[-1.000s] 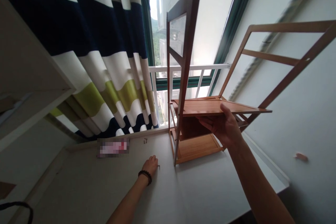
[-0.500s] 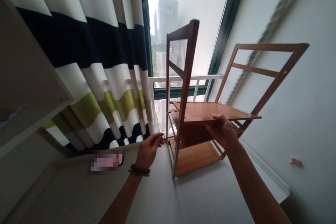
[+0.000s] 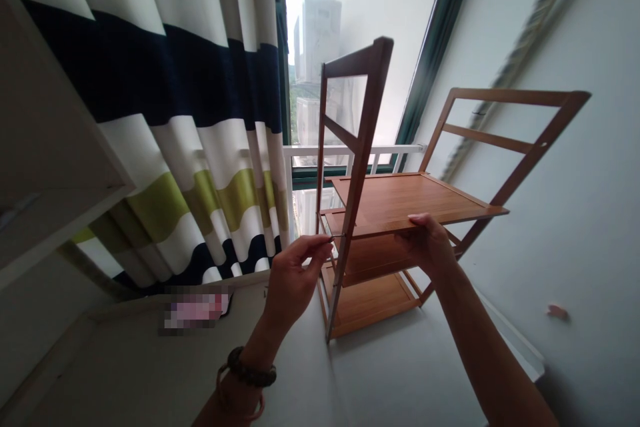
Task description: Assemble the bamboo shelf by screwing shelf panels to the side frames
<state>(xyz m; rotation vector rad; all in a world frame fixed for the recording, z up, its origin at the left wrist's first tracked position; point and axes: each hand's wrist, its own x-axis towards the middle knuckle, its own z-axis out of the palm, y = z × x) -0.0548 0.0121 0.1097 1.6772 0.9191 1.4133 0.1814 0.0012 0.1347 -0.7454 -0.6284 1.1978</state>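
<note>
My left hand [image 3: 297, 277], with a dark beaded bracelet on the wrist, pinches a thin screw [image 3: 339, 235] between thumb and fingertips. The screw's far end meets the outer side of the near upright of the brown wooden rack [image 3: 361, 167], level with the top shelf board. My right hand [image 3: 433, 245] grips the front edge of that shelf board [image 3: 410, 203], thumb on top and fingers underneath. The board spans both side frames. Below it are a middle shelf [image 3: 373, 257] and a bottom shelf [image 3: 377, 307].
A pink phone-like object [image 3: 197, 310], partly blurred out, lies on the pale surface [image 3: 175, 373] at left. A striped curtain [image 3: 200, 147] hangs beside the window and white railing [image 3: 350, 151]. A white wall [image 3: 575, 227] stands at right; a small pinkish piece [image 3: 557, 311] is near it.
My left hand has moved up and right, bringing the screw to the rack's upright. The shelf board's back has risen slightly, while my right hand keeps its grip on the front edge.
</note>
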